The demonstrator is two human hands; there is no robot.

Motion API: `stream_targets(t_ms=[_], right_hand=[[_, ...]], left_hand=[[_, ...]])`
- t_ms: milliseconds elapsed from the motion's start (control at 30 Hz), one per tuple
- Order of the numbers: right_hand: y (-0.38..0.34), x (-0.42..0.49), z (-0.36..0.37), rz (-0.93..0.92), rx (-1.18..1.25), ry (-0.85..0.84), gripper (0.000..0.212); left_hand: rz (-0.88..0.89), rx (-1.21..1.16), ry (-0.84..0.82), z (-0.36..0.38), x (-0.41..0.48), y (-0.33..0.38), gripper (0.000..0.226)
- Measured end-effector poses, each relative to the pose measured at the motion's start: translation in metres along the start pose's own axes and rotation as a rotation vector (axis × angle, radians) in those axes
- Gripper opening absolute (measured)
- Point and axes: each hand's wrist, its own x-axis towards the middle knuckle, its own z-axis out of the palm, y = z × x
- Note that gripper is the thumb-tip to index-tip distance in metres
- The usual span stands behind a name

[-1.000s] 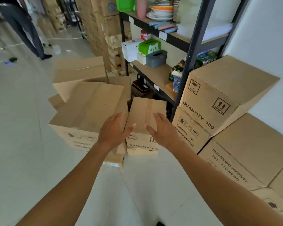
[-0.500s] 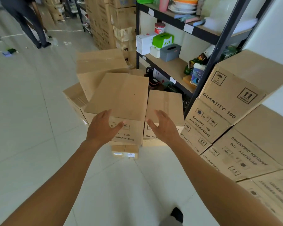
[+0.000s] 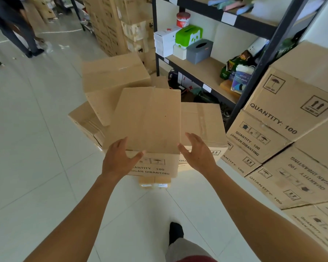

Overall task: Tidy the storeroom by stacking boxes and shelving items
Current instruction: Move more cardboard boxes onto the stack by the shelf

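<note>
On the floor pile, mid-scene: we've got the top box (image 3: 148, 120) sitting skewed over other cartons (image 3: 87, 120), just left of the shelf rack (image 3: 257, 72).
Left hand (image 3: 119, 159): spread wide at the box's near-left corner, thumb lying along the near top edge, gripping nothing.
Right hand (image 3: 197, 156): flat, fingers straight, at the near-right corner, empty. Whether it touches the card, we cannot tell.
Step in hand: we judge it a two-handed pickup of this box for stacking.
Doing it well: we want palms on opposite side walls, set low, squeezing evenly. Then we lift level so the box clears the neighbour box (image 3: 203, 121) on its right without dragging.
Watch for: those tilted cartons may shift as the weight comes off.
Box front: "QUANTITY : 100" and "JANGAN DIBANTING", plus an umbrella symbol.
Right stack (image 3: 292, 103): same "QUANTITY: 100" print, with an up-arrows mark.
Shelf pack (image 3: 241, 79): "FACE MASK" reads on blue and white.
</note>
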Motion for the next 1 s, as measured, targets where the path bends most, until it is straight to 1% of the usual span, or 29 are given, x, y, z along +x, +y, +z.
stream_targets(t_ms=[100,233,300,400,500,600,700,800,900,1000], right_hand=[[0.002,0.032,0.006,0.038,0.008,-0.029,0.067],[-0.001,0.07,0.015,0.077,-0.001,-0.065,0.069],[-0.005,0.089,0.022,0.134,0.014,-0.086,0.073],[-0.009,0.113,0.036,0.251,0.061,-0.087,0.083],[-0.018,0.135,0.054,0.381,0.135,-0.095,0.092],[-0.025,0.157,0.07,0.504,0.138,-0.054,0.102],[-0.027,0.169,0.077,0.615,0.162,0.011,0.094],[-0.027,0.173,0.077,0.669,0.165,0.009,0.089],[-0.024,0.177,0.077,0.705,0.163,-0.032,0.095],[-0.021,0.181,0.077,0.729,0.165,-0.044,0.1]], left_hand=[[-0.008,0.008,-0.013,0.005,0.035,0.0,0.087],[-0.051,0.011,0.017,0.01,0.079,-0.008,0.087],[-0.08,0.032,0.034,0.01,0.101,-0.018,0.089],[-0.154,0.039,-0.01,0.009,0.133,-0.036,0.098],[-0.228,-0.083,-0.125,0.008,0.167,-0.049,0.107],[-0.223,-0.247,-0.179,0.008,0.192,-0.056,0.104],[-0.235,-0.394,-0.256,0.007,0.207,-0.066,0.102],[-0.313,-0.463,-0.317,0.008,0.222,-0.073,0.096],[-0.345,-0.529,-0.318,0.014,0.229,-0.081,0.087],[-0.352,-0.547,-0.331,0.019,0.233,-0.086,0.091]])
